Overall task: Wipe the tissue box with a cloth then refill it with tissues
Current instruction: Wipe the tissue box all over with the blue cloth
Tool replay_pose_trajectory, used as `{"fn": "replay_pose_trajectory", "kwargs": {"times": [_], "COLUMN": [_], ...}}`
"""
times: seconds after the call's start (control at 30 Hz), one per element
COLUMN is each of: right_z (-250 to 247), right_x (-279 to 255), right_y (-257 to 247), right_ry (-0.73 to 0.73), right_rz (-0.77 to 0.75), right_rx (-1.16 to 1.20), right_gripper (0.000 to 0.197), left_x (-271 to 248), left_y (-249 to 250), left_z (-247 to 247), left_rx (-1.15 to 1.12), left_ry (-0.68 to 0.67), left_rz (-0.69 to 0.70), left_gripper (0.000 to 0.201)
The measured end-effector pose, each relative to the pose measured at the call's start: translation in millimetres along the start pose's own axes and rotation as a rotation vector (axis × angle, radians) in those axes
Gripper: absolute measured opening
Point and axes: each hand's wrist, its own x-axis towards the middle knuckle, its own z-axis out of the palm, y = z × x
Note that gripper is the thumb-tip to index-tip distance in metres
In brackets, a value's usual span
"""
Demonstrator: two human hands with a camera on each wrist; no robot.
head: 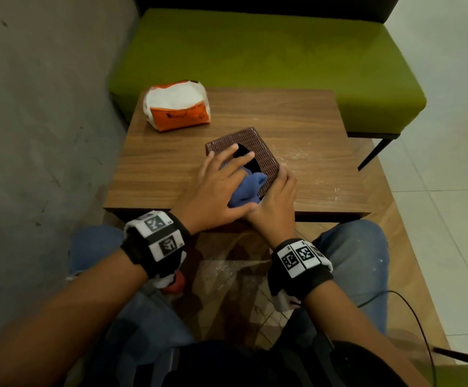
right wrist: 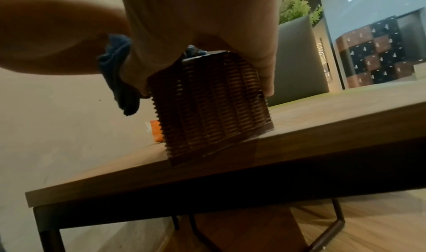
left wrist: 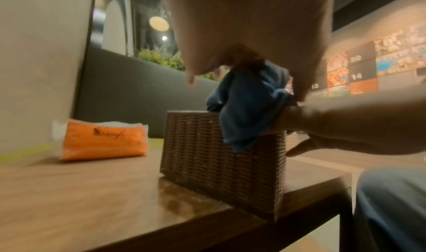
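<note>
A brown woven tissue box (head: 257,146) stands on the wooden table (head: 157,169), its dark oval opening facing up. My left hand (head: 221,177) lies on top of it with fingers spread straight, pressing a crumpled blue cloth (head: 248,188) onto the near part of the lid. In the left wrist view the cloth (left wrist: 248,110) hangs over the box's (left wrist: 219,155) near edge. My right hand (head: 280,191) grips the box's near right corner; in the right wrist view its thumb and fingers (right wrist: 267,77) clasp the woven sides (right wrist: 212,110). An opened orange tissue pack (head: 178,113) lies at the far left.
A green bench (head: 283,60) runs behind the table and a grey wall (head: 32,107) closes the left side. White dust specks (head: 305,157) mark the table right of the box. My knees sit under the near table edge, and a thin black cable (head: 411,303) trails at the right.
</note>
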Motion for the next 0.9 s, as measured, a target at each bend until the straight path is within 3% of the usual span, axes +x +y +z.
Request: {"fn": "replay_pose_trajectory", "kwargs": {"times": [0.07,0.1,0.17,0.23,0.3,0.33,0.47,0.5,0.73,0.83,0.9], "right_z": [-2,-3,-3,-2,-2,-2,-5,-6,-6,-10,-9], "right_x": [0,1,5,9,13,14,21,21,26,29,27], "right_y": [3,3,4,5,6,6,9,10,15,22,23], "right_ry": [-0.044,-0.058,-0.051,-0.034,-0.043,-0.048,-0.077,-0.09,-0.119,-0.155,-0.143], "right_rz": [-0.045,-0.053,-0.057,-0.078,-0.089,-0.092,-0.095,-0.107,-0.152,-0.135,-0.155], "right_rx": [-0.007,-0.003,-0.016,-0.036,-0.051,-0.06,-0.046,-0.029,-0.035,0.043,0.044], "right_gripper": [0.122,0.125,0.126,0.126,0.124,0.124,0.117,0.116,0.12,0.117,0.119], "left_x": [-3,-3,3,15,23,23,-6,-14,13,-12,-16], "left_y": [-10,-13,-24,-41,-53,-50,3,9,-2,17,3], "left_z": [-4,-6,-11,-15,-15,-13,7,10,2,11,6], "left_rx": [-0.133,-0.173,-0.22,-0.265,-0.286,-0.308,-0.38,-0.39,-0.409,-0.405,-0.42], "left_ry": [-0.106,-0.123,-0.025,0.112,0.206,0.219,0.08,0.066,0.192,0.074,0.036], "left_rz": [0.025,0.007,-0.075,-0.268,-0.461,-0.472,-0.093,-0.06,-0.274,-0.099,-0.074], "left_gripper": [0.08,0.081,0.06,0.041,0.039,0.038,0.045,0.048,0.034,0.046,0.046]}}
